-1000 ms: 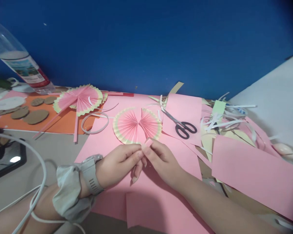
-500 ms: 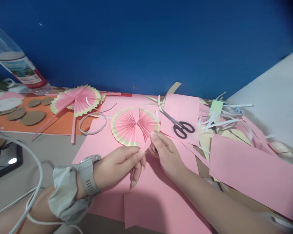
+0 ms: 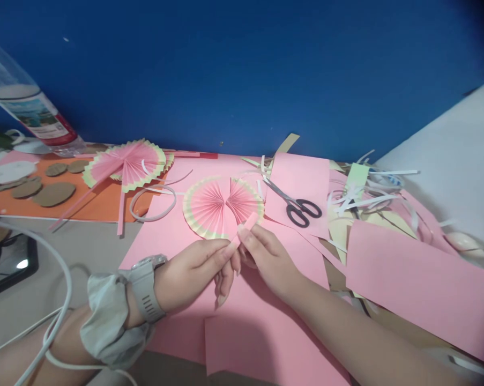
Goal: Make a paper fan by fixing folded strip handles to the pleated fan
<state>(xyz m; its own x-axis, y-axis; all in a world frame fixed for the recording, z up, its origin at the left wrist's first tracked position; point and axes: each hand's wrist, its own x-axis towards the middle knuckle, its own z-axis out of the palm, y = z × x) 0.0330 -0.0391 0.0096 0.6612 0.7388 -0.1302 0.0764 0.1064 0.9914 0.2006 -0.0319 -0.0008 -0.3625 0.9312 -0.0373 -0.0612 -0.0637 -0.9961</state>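
A narrow folded strip of pink paper (image 3: 248, 221) slants between my two hands. My left hand (image 3: 203, 265) pinches its lower end between thumb and forefinger, the other fingers curled loosely below. My right hand (image 3: 268, 254) pinches the strip further up, close to the left fingertips, and its upper end sticks out past the right thumb. Just beyond lies a pleated paper fan (image 3: 205, 206), pink with a green and cream rim, spread almost into a circle with a gap at the front. Pink paper sheets (image 3: 242, 343) lie under both hands.
Black-handled scissors (image 3: 292, 203) lie open right of the fan. Paper scraps (image 3: 358, 198) and a pink sheet (image 3: 418, 289) cover the right side. At left are another pleated fan (image 3: 139, 163), cardboard discs (image 3: 54, 194), a bottle (image 3: 41, 115), a phone (image 3: 10, 262) and a white cable (image 3: 62, 268).
My right hand has slid down and left along the strip toward my left hand. More of the strip's upper end now shows. My left hand stays almost in place.
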